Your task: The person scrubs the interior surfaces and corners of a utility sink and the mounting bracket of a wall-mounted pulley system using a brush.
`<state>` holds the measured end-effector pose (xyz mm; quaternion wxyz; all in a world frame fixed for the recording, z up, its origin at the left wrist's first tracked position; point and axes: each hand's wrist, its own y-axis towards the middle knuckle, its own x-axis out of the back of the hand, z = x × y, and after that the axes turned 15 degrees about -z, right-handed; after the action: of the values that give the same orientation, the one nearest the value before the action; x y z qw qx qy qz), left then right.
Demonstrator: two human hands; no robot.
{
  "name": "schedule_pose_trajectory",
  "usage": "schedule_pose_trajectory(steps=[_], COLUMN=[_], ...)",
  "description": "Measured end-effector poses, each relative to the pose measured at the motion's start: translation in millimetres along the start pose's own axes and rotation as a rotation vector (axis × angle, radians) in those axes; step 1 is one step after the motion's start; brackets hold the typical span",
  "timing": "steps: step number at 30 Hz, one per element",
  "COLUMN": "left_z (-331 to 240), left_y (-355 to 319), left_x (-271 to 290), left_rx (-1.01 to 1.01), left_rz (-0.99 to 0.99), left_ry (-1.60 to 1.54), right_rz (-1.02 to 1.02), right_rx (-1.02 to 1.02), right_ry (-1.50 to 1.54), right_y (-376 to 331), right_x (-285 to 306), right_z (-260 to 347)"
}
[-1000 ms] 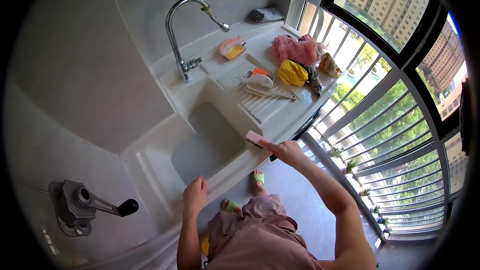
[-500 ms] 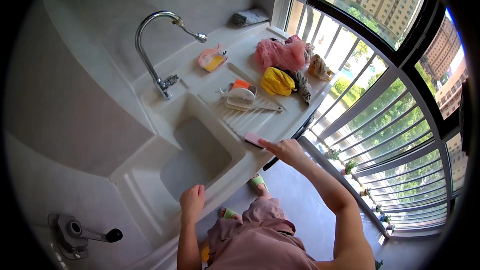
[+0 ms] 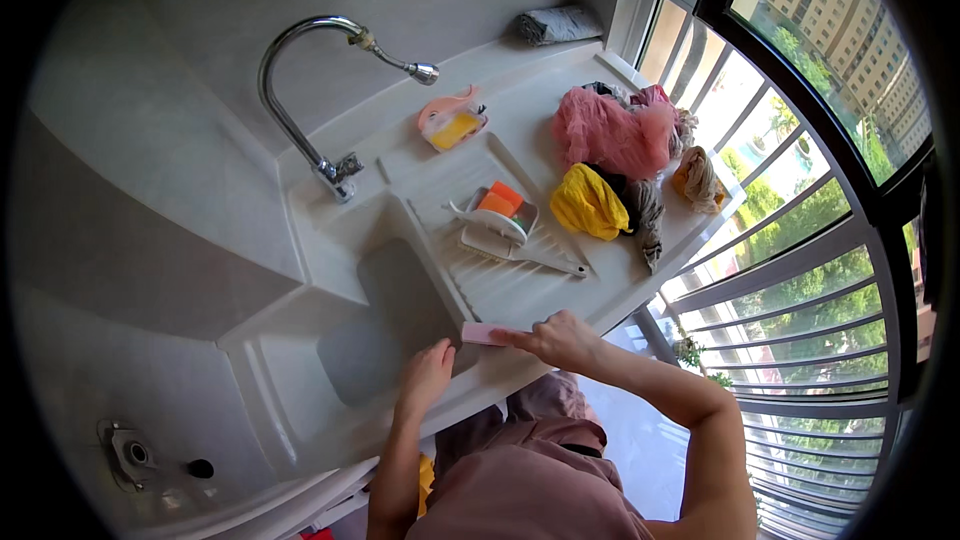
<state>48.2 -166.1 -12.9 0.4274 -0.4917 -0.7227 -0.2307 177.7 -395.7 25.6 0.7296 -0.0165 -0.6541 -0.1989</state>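
Note:
My right hand (image 3: 560,338) grips a small flat pink block (image 3: 482,333), which showed a dark underside earlier; its exact kind is unclear. The block is at the sink's front right corner, over the counter rim. Close to its left end, my left hand (image 3: 428,372) hangs over the front edge of the sink basin (image 3: 335,340), fingers together and loosely curled, with nothing visible in them. On the ribbed drainboard (image 3: 470,285) beyond lie a white-handled brush (image 3: 535,258) and a white holder (image 3: 495,227) with an orange sponge (image 3: 502,199).
A chrome faucet (image 3: 268,90) arches behind the basin. A pink-and-yellow pouch (image 3: 452,122) lies near the wall. Pink mesh (image 3: 615,130), a yellow cloth (image 3: 590,202) and several other cloths are heaped at right. A folded grey cloth (image 3: 558,25) rests at the back; barred windows border the right.
My right hand has moved left along the counter's front with the pink block. My left hand has come right toward it. The view has shifted, so the counter looks closer.

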Motion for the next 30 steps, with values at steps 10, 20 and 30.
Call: schedule_pose_trajectory(steps=[10,20,30], left_z=[-16,-24,-9], left_y=[7,40,29], left_x=[-32,-24,-27], left_rx=[0.072,0.052,0.114], left_rz=[-0.22,-0.189,-0.109], left_ry=[-0.184,-0.016,-0.249], right_rz=[0.024,0.164,0.202], right_rx=[0.032,0.012,0.127], right_ry=[-0.043,0.025,-0.001], right_y=[-41,-21,3], right_x=[16,20,20], right_z=[-85,-45,-20])
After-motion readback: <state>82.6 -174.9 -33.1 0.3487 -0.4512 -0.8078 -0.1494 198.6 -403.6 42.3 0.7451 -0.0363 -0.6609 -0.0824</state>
